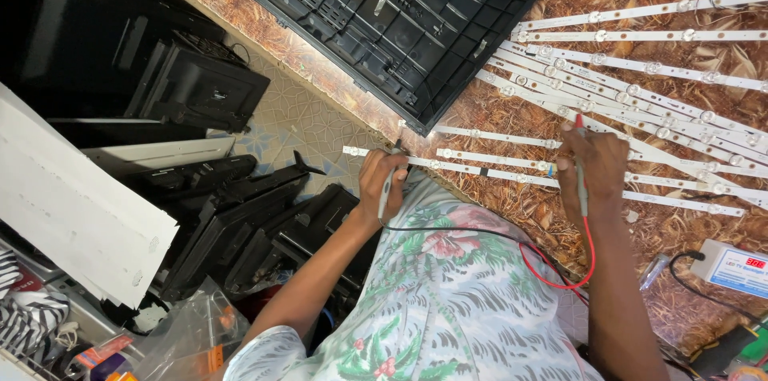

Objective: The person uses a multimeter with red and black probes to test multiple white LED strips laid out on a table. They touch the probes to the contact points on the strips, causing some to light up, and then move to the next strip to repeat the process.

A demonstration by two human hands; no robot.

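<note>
Left hand (pixel 382 181) clamped on black probe (pixel 387 189); right hand (pixel 594 163) clamped on red probe (pixel 582 177). Both tips on LED strip (pixel 480 166) lying between hands on table (pixel 656 229).

Risk: tip slipping off small contact, leads (pixel 552 265) snagging.

Containers: plastic bag (pixel 188 325) below left hand, contents unclear.

Brown leaf-patterned cloth (pixel 672 229) across the right of the frame. White strips studded with clear round lenses (pixel 640 69) at upper right. Black ribbed plastic back panel (pixel 400 21) at top centre. Red-tipped probe with red wire (pixel 582 181) right of centre; grey probe with black wire (pixel 386 189) at centre. White-green floral shirt (pixel 448 301) at bottom centre.
</note>
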